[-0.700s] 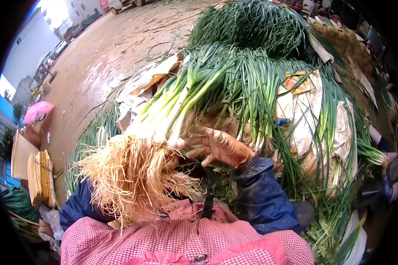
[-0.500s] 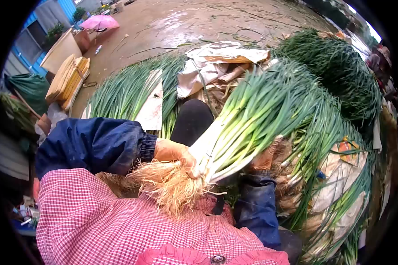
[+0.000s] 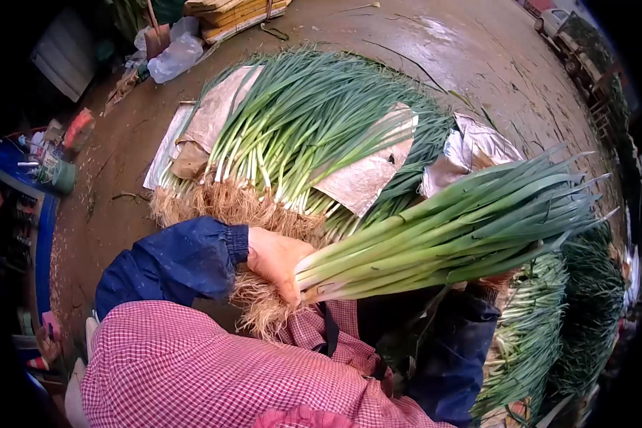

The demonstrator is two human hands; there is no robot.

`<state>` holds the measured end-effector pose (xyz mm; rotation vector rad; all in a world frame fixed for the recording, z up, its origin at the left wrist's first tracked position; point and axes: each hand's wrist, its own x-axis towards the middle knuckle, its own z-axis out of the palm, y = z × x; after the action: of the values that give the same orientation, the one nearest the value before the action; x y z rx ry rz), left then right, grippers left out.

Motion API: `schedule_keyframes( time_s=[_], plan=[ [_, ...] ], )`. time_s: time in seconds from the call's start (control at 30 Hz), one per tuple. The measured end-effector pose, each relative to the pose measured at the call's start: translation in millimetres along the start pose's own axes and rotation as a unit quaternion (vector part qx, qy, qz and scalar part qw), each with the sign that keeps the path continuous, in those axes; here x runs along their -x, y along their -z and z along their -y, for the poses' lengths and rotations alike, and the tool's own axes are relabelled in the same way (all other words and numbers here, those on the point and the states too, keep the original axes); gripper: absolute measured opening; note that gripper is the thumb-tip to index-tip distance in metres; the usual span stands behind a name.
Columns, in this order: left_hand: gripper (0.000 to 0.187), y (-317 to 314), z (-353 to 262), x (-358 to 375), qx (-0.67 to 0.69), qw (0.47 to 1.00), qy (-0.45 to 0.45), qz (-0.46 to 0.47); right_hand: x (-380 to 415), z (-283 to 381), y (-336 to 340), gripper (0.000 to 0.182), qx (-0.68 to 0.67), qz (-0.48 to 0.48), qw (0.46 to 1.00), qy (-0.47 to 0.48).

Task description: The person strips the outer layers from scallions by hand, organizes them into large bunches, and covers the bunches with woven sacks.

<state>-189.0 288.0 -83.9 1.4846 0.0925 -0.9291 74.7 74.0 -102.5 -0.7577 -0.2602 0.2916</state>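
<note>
A thick bunch of green onions point(image 3: 435, 228) lies slanted across the front of my body, roots at the left and green tops at the upper right. My left hand point(image 3: 279, 262) is wrapped round its white stems just above the pale roots point(image 3: 260, 303). Under the green part of the bunch is my right hand point(image 3: 498, 279), mostly hidden by the leaves, so its fingers cannot be made out. Beyond my left hand, a wide pile of green onions point(image 3: 299, 128) rests on the ground with roots toward me.
Sacking pieces point(image 3: 371, 164) lie on the pile, and a crumpled white sack point(image 3: 471, 153) is beside it. More green onions point(image 3: 528, 321) are at the right. Yellow boards point(image 3: 239, 18) and a plastic bag point(image 3: 176, 58) stand at the back left, a blue-edged table point(image 3: 46, 250) at the left.
The view has swung left, bringing the wide pile to the middle. The held bunch now lies flatter, its tops farther right. My left hand still grips it near the roots.
</note>
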Motion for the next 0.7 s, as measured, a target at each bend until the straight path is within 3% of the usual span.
schedule_keyframes(
  time_s=[0.07,0.13,0.2,0.23,0.27,0.33,0.4,0.5,0.6,0.67,0.7],
  plan=[
    [0.075,38.7,38.1,15.6,0.095,0.986,-0.097,-0.097,-40.7,-13.0,-46.0,0.062,-0.014,0.055,0.995,-0.084],
    [0.084,78.2,45.6,48.9,0.149,0.970,-0.097,-0.165,-89.7,-31.8,-82.3,0.064,-0.028,0.131,0.959,-0.249],
    [0.079,119.2,82.2,67.0,0.177,0.951,-0.149,-0.207,-95.9,-50.8,-114.6,0.067,0.205,0.200,0.922,-0.259],
    [0.072,133.8,101.0,75.3,0.189,0.945,-0.141,-0.225,-92.4,-61.6,-115.0,0.070,0.294,0.179,0.905,-0.251],
    [0.065,147.8,125.7,83.5,0.203,0.940,-0.132,-0.242,-90.3,-75.7,-92.8,0.067,0.330,0.216,0.891,-0.227],
    [0.043,181.0,231.8,72.8,0.212,0.915,-0.137,-0.316,-67.9,-74.9,-68.1,0.060,0.405,0.248,0.843,-0.251],
    [0.042,188.0,289.4,71.4,0.302,0.879,-0.116,-0.351,-48.2,-67.2,-13.1,0.050,0.375,0.212,0.864,-0.260],
    [0.041,180.7,279.8,78.7,0.453,0.813,-0.087,-0.356,0.3,-14.5,67.3,0.042,0.385,0.033,0.886,-0.257],
    [0.040,168.9,270.6,86.1,0.546,0.754,-0.074,-0.358,48.3,63.1,151.1,0.046,0.322,-0.166,0.887,-0.286],
    [0.039,159.1,274.1,88.1,0.590,0.718,-0.091,-0.357,98.7,114.3,197.2,0.048,0.317,-0.193,0.891,-0.262],
    [0.040,161.0,307.3,89.7,0.573,0.720,-0.147,-0.364,124.2,136.7,222.5,0.050,0.274,-0.203,0.900,-0.272]
  ],
)
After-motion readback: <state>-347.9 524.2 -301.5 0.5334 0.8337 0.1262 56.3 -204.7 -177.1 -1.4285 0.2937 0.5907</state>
